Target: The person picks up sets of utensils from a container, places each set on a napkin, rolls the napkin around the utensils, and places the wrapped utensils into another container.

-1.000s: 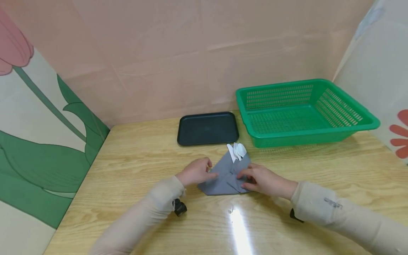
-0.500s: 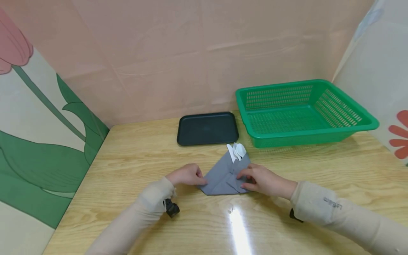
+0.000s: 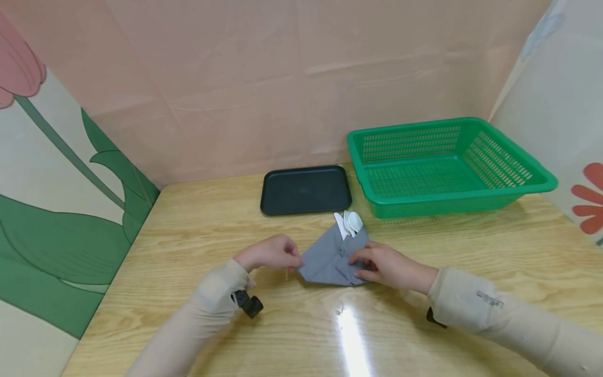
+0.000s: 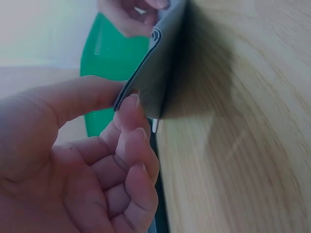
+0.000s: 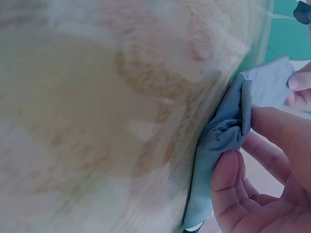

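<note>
A grey cloth napkin [image 3: 325,259], folded into a pointed packet, lies on the wooden table. A white knife [image 3: 339,225], a white fork [image 3: 348,222] and a white spoon [image 3: 355,222] stick out of its far end; their lower parts are hidden in the cloth. My left hand [image 3: 273,252] pinches the napkin's left corner between thumb and forefinger, and the left wrist view shows that corner raised off the wood. On the right side my right hand [image 3: 388,264] holds the rumpled fold [image 5: 228,133] down with thumb and curled fingers.
A black tray [image 3: 306,190] lies behind the napkin, against the back wall. To its right stands a green plastic basket [image 3: 452,199] with slotted sides. Small black wrist cameras sit under both sleeves, the left one [image 3: 248,303] showing plainly.
My left hand moved off the napkin's surface out to its left corner, then pinched it and lifted it slightly. The right hand stayed in place on the fold.
</note>
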A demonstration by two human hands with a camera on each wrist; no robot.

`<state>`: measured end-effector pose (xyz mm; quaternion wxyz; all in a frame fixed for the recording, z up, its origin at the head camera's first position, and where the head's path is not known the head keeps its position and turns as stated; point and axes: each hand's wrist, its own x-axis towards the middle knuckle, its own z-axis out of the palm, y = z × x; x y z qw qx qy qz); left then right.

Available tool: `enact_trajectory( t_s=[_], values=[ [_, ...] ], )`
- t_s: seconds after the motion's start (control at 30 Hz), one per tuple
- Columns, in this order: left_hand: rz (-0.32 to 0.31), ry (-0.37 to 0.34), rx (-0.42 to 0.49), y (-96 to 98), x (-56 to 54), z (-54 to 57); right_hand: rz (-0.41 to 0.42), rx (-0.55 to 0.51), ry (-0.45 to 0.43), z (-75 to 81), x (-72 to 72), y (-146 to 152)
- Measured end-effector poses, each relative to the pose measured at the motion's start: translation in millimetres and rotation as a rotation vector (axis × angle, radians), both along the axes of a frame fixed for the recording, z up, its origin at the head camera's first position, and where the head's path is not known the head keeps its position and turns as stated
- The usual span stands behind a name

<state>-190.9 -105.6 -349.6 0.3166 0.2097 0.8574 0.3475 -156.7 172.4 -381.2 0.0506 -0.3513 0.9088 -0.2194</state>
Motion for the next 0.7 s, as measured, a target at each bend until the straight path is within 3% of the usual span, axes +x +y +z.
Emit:
enact_trajectory(
  t_s=[0.7],
  values=[
    [0.034, 0.044, 0.083, 15.4, 1.1, 12.5, 0.008, -0.008, -0.003, 1.7, 0.9, 0]
  ],
)
